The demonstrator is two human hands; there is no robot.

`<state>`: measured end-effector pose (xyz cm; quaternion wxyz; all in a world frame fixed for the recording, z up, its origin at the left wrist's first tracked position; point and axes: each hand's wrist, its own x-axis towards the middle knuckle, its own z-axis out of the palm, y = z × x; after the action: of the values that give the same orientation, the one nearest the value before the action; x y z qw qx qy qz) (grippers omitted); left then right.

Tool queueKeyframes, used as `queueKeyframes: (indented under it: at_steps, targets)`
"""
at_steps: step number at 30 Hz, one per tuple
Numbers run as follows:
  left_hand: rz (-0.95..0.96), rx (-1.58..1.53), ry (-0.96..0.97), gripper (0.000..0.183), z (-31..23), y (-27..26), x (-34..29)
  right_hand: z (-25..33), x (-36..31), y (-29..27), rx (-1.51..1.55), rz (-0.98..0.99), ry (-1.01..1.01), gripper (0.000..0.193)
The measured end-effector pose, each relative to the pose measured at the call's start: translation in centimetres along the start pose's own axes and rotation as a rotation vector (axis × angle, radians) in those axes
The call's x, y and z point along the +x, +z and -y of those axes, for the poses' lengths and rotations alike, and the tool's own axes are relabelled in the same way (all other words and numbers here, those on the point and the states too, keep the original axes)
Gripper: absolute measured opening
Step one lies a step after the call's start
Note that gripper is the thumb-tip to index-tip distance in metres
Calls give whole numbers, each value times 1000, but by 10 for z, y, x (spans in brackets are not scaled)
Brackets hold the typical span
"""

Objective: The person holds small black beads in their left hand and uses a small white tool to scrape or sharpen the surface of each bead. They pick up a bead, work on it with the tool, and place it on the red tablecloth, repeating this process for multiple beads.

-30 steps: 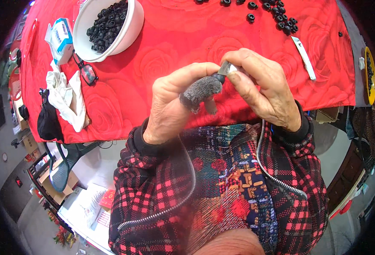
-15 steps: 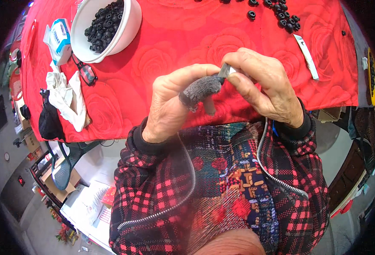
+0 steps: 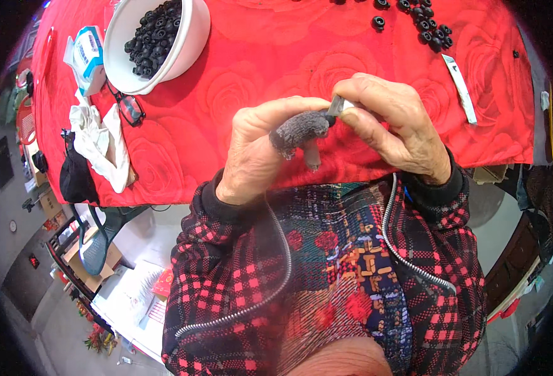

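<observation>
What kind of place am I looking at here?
Probably a home or small workshop table for hand assembly: a red rose-patterned tablecloth, a white bowl of small black parts, and more loose ones.

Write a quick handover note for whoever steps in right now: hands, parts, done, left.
Left hand: raised above the table edge, a grey fabric finger cot on one finger, tip meeting the small grey part.
Right hand: pinching that part between thumb and fingers.
Parts: white bowl of small black rings at far left on the red cloth; loose black rings at far right.
Done: cannot tell from this view.
Left: the bowl holds many rings.
</observation>
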<state>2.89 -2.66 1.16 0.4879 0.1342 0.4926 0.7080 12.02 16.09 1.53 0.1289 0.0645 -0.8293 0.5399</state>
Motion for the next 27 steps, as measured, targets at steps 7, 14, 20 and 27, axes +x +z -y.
queueKeyframes:
  at_steps: [7, 14, 20, 27]
  targets:
    - [-72, -295, -112, 25, 5, -11, 9, -4, -6, 7, 114, 151, -32, 13]
    - [-40, -223, 23, 34, 2, -7, 11, 15, -6, 0, 195, 34, -42, 25]
    - [22, -383, 23, 30, 8, -2, 3, 17, 3, 19, -88, -204, -138, 43]
    - [121, -543, -77, 26, 6, 4, -5, 11, 2, 27, -250, -296, -387, 44]
